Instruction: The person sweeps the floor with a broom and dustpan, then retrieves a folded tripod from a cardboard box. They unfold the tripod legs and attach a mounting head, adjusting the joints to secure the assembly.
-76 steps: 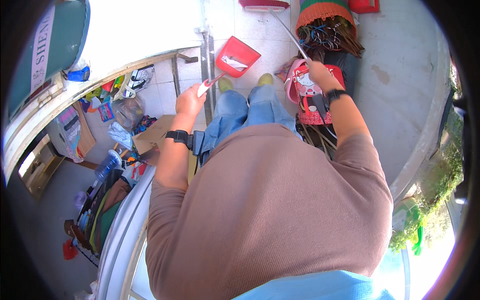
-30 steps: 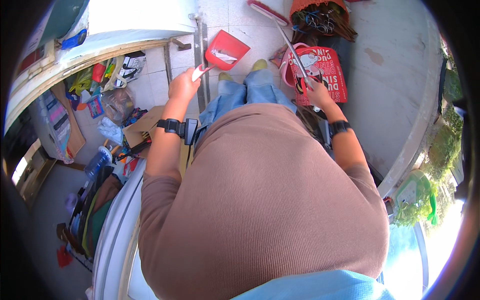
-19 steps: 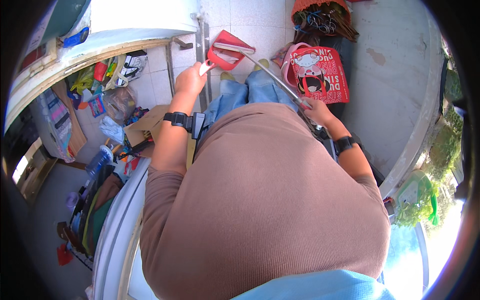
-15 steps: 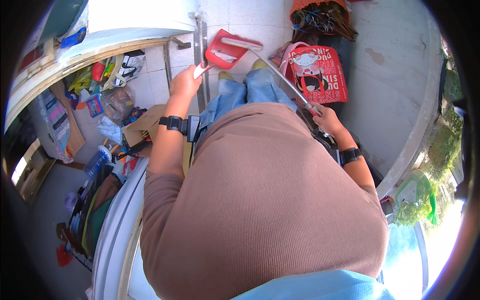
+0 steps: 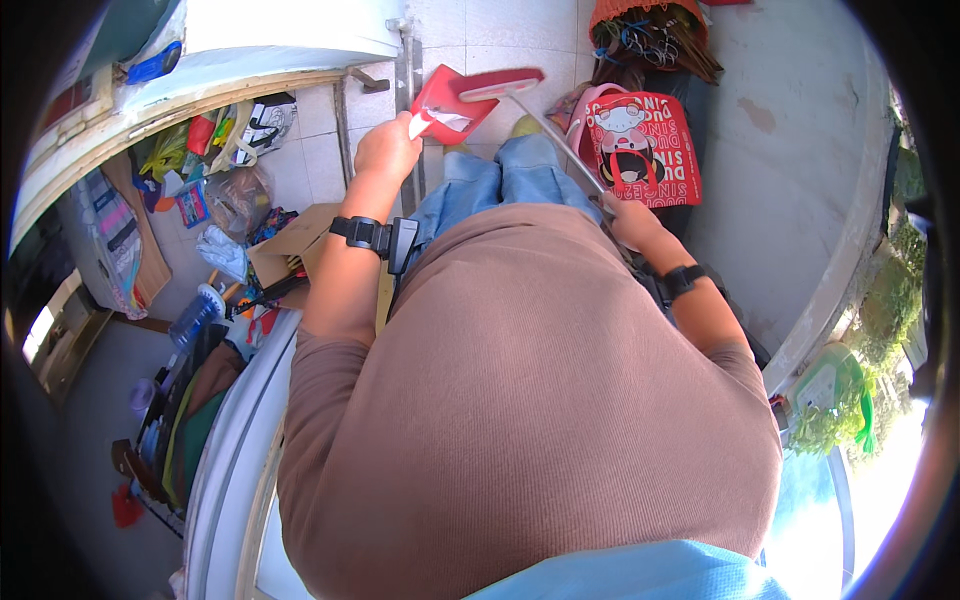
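The left hand [image 5: 388, 150] reaches forward on a nearly straight arm, fingers curled into a closed grip, a dark band on its wrist. The right hand [image 5: 630, 220] sits closer to the body, elbow bent, fist closed, wrist also banded.

L hand [image 5: 388, 150] grips red dustpan [image 5: 445, 100], R hand [image 5: 630, 218] broom handle [image 5: 560, 145]

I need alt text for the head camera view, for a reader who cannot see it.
Seen from above, a person's left hand holds a red dustpan by its handle, while the right hand holds a long-handled broom whose red head rests at the pan's mouth. A red printed bag stands behind.
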A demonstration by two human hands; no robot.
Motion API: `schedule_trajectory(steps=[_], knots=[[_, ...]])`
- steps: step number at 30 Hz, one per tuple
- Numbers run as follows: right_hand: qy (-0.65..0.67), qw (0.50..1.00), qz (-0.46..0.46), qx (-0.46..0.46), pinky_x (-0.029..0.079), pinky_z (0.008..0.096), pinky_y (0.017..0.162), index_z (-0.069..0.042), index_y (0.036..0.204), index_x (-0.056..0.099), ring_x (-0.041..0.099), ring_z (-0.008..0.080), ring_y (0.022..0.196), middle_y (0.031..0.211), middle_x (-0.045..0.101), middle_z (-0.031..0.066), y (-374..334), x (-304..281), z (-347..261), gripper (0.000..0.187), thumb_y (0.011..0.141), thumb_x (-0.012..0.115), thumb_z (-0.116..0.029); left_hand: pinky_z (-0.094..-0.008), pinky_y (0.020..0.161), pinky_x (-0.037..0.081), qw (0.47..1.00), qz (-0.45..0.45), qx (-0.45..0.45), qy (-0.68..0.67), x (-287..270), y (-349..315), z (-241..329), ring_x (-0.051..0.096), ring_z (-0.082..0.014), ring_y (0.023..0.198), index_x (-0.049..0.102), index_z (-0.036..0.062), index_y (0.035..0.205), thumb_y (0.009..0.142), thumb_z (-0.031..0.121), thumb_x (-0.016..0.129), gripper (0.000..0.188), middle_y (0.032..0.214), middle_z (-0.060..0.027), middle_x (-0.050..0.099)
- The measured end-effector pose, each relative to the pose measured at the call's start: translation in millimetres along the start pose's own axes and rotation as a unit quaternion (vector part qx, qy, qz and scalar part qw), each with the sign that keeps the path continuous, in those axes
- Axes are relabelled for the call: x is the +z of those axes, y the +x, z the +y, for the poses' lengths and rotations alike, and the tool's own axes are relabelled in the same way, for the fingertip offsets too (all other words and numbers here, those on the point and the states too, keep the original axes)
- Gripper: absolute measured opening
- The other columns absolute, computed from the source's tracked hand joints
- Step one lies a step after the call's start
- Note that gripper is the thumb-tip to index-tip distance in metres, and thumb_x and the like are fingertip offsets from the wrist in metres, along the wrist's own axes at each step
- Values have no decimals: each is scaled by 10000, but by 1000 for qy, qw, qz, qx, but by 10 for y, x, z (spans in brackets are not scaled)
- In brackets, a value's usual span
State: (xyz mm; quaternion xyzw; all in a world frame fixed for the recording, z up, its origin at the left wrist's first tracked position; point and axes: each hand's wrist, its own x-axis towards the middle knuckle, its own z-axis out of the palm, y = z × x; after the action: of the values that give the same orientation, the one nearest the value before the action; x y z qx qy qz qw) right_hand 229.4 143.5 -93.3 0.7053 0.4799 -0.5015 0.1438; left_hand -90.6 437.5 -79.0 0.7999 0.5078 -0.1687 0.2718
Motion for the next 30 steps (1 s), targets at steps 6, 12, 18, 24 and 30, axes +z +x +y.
schedule_trajectory(steps=[6, 12, 18, 24, 30], knots=[[173, 984, 41, 30, 510, 374, 803, -56, 1333, 536, 643, 297, 857, 898, 636, 238, -734, -435, -195, 543, 790, 537, -37, -498, 740, 519, 1000, -14, -10, -11, 52, -145, -208, 661, -376, 848, 590, 95, 1028, 849, 237, 644, 235, 884, -161, 681], [176, 979, 71, 71, 504, 333, 669, -49, 1382, 501, 597, 192, 649, 721, 583, 155, -655, -665, -368, 561, 823, 551, -55, -510, 723, 510, 999, -5, -30, -36, 224, -312, -376, 652, -397, 863, 609, 113, 1028, 813, 266, 696, 278, 899, -177, 684], [90, 988, 120, -27, 509, 468, 774, -51, 1312, 538, 648, 435, 866, 855, 638, 306, 115, -1088, 7, 491, 826, 578, -107, -497, 717, 506, 995, 35, -68, -70, 278, -668, -264, 644, -386, 864, 592, 104, 994, 819, 239, 671, 234, 900, -155, 674], [-67, 972, 126, -189, 506, 518, 772, -31, 1227, 544, 631, 460, 853, 900, 635, 302, 1165, -1547, 468, 414, 815, 502, -26, -509, 692, 496, 979, 75, -162, -98, 426, -1301, 211, 633, -397, 857, 581, 97, 962, 810, 253, 683, 241, 911, -144, 668], [-191, 956, 31, -220, 509, 502, 766, -12, 1157, 539, 644, 417, 910, 955, 659, 257, 1423, -1520, 603, 337, 824, 488, 0, -509, 688, 499, 950, 91, -270, -128, 684, -1791, 606, 635, -397, 840, 593, 123, 964, 807, 294, 690, 252, 900, -142, 669]])
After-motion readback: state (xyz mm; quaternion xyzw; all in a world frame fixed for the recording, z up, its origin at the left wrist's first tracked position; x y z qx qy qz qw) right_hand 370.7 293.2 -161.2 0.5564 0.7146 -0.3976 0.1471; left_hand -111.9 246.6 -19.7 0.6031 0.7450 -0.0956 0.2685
